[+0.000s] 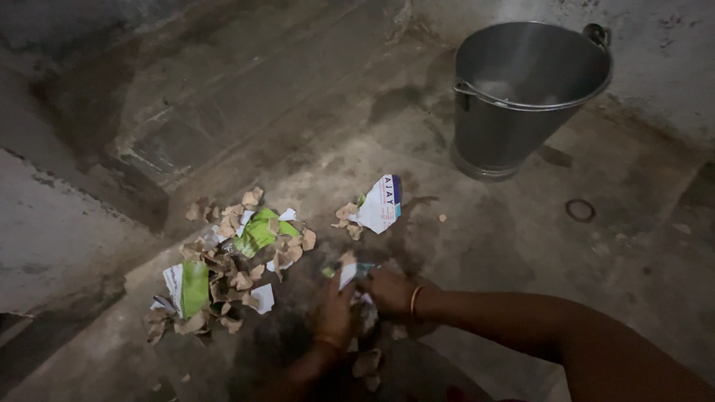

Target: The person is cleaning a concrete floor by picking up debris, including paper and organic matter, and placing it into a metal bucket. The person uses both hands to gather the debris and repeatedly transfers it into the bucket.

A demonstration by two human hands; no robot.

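I am crouching over a dim concrete floor (521,246), and my two hands are meeting low in the middle of the view. My left hand (334,311) is closing its fingers around a small scrap of white paper (348,274), which is sticking up just above my knuckles. My right hand (387,289) is pressing in from the other side and touching the same scrap; the light is so poor that I cannot tell whether its fingers are pinching or only resting there. A bangle (414,299) is showing on my right wrist. My forearms are running off the bottom edge, cut off by the frame.

Just to the left of my hands, a heap of torn paper and cardboard bits (231,268) is lying on the floor, with green and white pieces mixed into brown ones. A larger white torn wrapper (380,205) is sitting apart, just beyond my hands. A few brown fragments (366,365) are lying below my wrists, half lost in shadow.

Farther off, to the upper right, a metal bucket (521,97) is standing upright by the wall; what is inside it is too dark and blurred to make out.
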